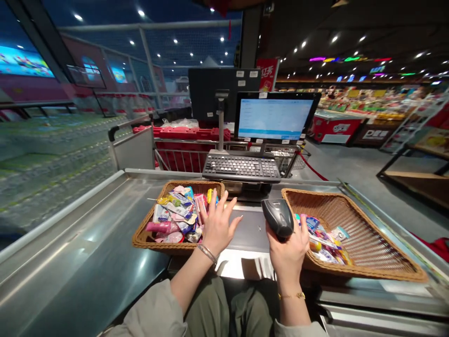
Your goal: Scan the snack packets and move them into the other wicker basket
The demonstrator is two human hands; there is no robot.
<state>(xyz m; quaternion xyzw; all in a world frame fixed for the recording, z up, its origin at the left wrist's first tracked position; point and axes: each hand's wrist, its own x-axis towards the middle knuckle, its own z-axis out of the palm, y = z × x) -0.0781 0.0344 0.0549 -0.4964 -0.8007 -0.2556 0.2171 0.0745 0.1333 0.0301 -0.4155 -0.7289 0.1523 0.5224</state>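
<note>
My left hand [218, 223] hovers with fingers spread over the right edge of a wicker basket [147, 234] full of several small snack packets [177, 215]; it holds nothing. My right hand [288, 250] grips a dark handheld barcode scanner [278, 217], raised in front of me beside a second wicker basket [365, 234]. That basket has a few packets [324, 243] along its left side. A bracelet sits on each wrist.
A checkout keyboard [242, 167] and lit monitor [275, 118] stand behind the baskets, with a second screen's back [220, 91] to their left. The steel counter [87, 252] stretches left. Red shopping carts [189, 145] and store aisles lie beyond.
</note>
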